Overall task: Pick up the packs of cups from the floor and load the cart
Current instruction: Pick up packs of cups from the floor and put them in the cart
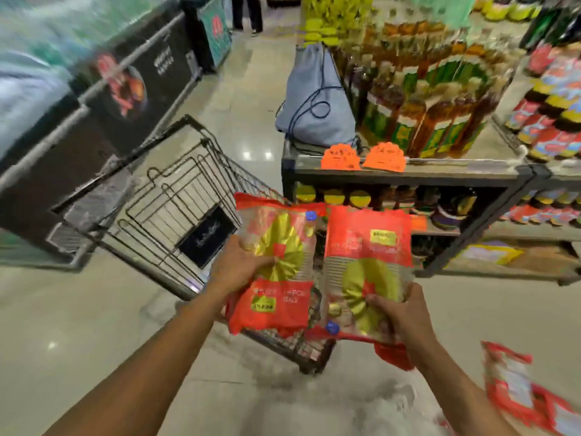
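Note:
I hold two red and clear packs of cups with gold discs in front of me. My left hand (234, 265) grips the left pack of cups (276, 265) by its side. My right hand (399, 313) grips the right pack of cups (366, 265) at its lower end. Both packs hang above the near right corner of the black wire cart (176, 196), which stands tilted on the floor to my left. More red packs of cups (515, 385) lie on the floor at the lower right, blurred.
A shelf unit (408, 177) with bottles and jars stands to the right of the cart, with a grey drawstring bag (314, 99) on its end. Dark chest freezers (94, 121) line the left. A person's legs (248, 11) show far down the aisle.

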Available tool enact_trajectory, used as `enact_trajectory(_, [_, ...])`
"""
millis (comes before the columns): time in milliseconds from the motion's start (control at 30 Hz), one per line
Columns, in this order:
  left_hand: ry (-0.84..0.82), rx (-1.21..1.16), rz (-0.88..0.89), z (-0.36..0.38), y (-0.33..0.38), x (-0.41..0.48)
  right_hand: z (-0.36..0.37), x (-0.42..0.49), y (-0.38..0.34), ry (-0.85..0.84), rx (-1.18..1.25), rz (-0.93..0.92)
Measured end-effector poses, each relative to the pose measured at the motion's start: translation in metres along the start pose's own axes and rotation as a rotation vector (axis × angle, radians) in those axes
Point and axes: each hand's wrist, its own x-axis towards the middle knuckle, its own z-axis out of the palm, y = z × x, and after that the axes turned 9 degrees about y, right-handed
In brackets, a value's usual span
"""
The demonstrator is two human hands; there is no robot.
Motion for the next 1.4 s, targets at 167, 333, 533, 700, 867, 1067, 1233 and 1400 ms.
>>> enact_trajectory(167, [0.071, 0.042, -0.057, -0.104, -0.048, 0.037, 0.101, -0.057, -0.009, -0.034, 0.021, 0.050])
enact_trajectory(333, [0.040, 0.041, -0.091, -0.125, -0.068, 0.101, 0.162, -0.047, -0.004, -0.012, 0.066, 0.148])
enact_trajectory(533, [-0.069, 0.191, -0.034, -0.075, -0.081, 0.206, 0.232, 0.009, 0.024, 0.019, 0.122, 0.278])
enact_trajectory(700, [-0.128, 0.374, -0.010, -0.011, -0.118, 0.300, 0.303, 0.060, 0.072, 0.108, 0.097, 0.407])
enact_trajectory(867, [-0.214, 0.494, -0.078, 0.061, -0.183, 0.374, 0.352, 0.111, 0.138, 0.195, 0.046, 0.549])
enact_trajectory(1067, [-0.348, 0.608, -0.122, 0.144, -0.261, 0.421, 0.383, 0.157, 0.222, 0.241, -0.004, 0.657])
enact_trajectory(1233, [-0.424, 0.525, -0.122, 0.172, -0.283, 0.444, 0.398, 0.172, 0.250, 0.268, -0.095, 0.689])
enact_trajectory(1400, [-0.485, 0.532, 0.041, 0.166, -0.275, 0.451, 0.405, 0.170, 0.230, 0.180, -0.378, 0.619])
